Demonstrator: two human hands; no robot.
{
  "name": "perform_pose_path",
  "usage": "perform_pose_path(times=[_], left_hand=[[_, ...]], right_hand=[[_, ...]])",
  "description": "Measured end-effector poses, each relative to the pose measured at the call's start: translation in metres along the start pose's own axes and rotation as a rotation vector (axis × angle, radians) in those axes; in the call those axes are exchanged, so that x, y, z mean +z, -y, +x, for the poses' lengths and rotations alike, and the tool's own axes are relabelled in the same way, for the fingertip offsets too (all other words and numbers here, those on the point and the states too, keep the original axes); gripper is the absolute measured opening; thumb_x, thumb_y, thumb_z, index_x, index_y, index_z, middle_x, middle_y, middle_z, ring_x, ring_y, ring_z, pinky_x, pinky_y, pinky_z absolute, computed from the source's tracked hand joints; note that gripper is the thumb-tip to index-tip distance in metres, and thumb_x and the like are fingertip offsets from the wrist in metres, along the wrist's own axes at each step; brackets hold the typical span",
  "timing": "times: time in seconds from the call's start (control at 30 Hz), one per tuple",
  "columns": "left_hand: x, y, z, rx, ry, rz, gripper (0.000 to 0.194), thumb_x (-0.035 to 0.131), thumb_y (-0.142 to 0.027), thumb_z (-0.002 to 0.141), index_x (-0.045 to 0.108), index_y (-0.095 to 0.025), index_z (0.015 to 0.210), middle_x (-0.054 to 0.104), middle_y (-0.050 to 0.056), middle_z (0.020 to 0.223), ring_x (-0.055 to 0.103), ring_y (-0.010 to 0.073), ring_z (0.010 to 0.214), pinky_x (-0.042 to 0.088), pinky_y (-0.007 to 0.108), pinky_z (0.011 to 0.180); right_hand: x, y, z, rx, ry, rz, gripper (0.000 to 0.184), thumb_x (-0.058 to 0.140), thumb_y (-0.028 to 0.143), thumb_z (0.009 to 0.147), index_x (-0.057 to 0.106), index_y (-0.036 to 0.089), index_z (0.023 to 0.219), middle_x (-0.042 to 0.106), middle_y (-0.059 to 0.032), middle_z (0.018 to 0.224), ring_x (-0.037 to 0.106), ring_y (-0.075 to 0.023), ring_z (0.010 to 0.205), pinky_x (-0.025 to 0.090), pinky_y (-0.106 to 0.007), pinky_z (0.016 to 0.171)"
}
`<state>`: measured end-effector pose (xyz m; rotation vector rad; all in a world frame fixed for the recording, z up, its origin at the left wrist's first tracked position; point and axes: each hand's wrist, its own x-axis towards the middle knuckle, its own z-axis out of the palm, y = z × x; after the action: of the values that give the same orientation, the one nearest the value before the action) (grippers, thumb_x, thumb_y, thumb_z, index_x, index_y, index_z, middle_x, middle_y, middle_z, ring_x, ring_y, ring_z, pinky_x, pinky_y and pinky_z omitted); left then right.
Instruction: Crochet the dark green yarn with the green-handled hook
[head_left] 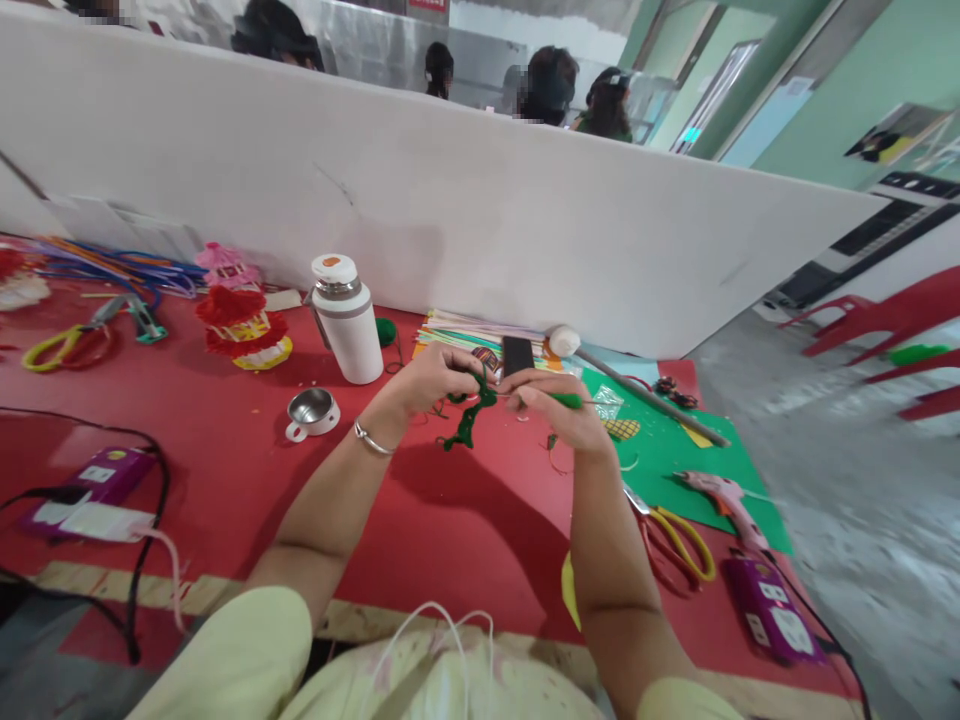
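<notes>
Between my fingers hangs a small piece of dark green crochet work [466,425], its lower end dangling over the red table. My left hand [439,378] pinches the top of this piece. A crochet hook [566,400] with a green handle lies in my right hand [551,400], its thin shaft pointing left to the crochet work. Both hands nearly meet above the table. Behind the white bottle sits a ball of dark green yarn [385,332], partly hidden, with a strand trailing from it.
Left of my arms stand a white bottle [349,325], a metal cup [312,410] and a red and pink craft piece [238,318]. To the right lie scissors [679,545], a glue gun [724,495] and a purple power strip [772,610]. A white partition [450,200] borders the table's far side.
</notes>
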<state>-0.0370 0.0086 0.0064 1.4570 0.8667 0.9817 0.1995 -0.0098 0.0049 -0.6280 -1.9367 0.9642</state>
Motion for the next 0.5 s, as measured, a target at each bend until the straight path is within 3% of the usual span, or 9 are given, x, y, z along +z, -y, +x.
perform_pose_path(times=[0.13,0.27,0.37,0.5], left_hand=[[0.001,-0.004,0.0,-0.09,0.072,-0.255,0.024,0.076,-0.016,0.056,0.085,-0.012,0.078,0.067,0.004,0.06,0.047,0.008,0.048,0.032,0.022,0.046],[0.011,-0.007,0.001,-0.062,-0.024,-0.357,0.025,0.085,-0.019,0.056,0.082,-0.011,0.08,0.068,0.004,0.064,0.053,0.0082,0.048,0.034,0.02,0.044],[0.02,-0.005,0.003,-0.01,-0.174,-0.339,0.027,0.087,-0.022,0.061,0.082,-0.013,0.085,0.064,0.0,0.058,0.05,0.0073,0.044,0.027,0.019,0.039],[0.025,-0.003,0.003,0.03,-0.199,-0.352,0.022,0.085,-0.022,0.065,0.08,-0.013,0.084,0.063,-0.001,0.059,0.049,0.0065,0.046,0.027,0.019,0.038]], right_hand=[[0.0,-0.016,0.002,0.13,-0.04,0.405,0.031,0.071,0.044,0.093,0.083,0.018,0.083,0.079,-0.0082,0.089,0.069,-0.016,0.067,0.054,-0.028,0.057],[0.017,-0.03,0.01,0.255,-0.152,0.576,0.04,0.075,0.06,0.085,0.08,0.021,0.09,0.07,-0.0028,0.071,0.056,-0.013,0.056,0.044,-0.024,0.047],[0.03,-0.032,0.013,0.186,-0.305,0.461,0.041,0.075,0.064,0.085,0.08,0.023,0.088,0.073,-0.0042,0.082,0.054,-0.0128,0.058,0.042,-0.025,0.047],[0.036,-0.027,0.011,0.047,-0.403,0.189,0.041,0.068,0.061,0.093,0.081,0.024,0.08,0.076,-0.0075,0.109,0.061,-0.0149,0.068,0.046,-0.028,0.051]])
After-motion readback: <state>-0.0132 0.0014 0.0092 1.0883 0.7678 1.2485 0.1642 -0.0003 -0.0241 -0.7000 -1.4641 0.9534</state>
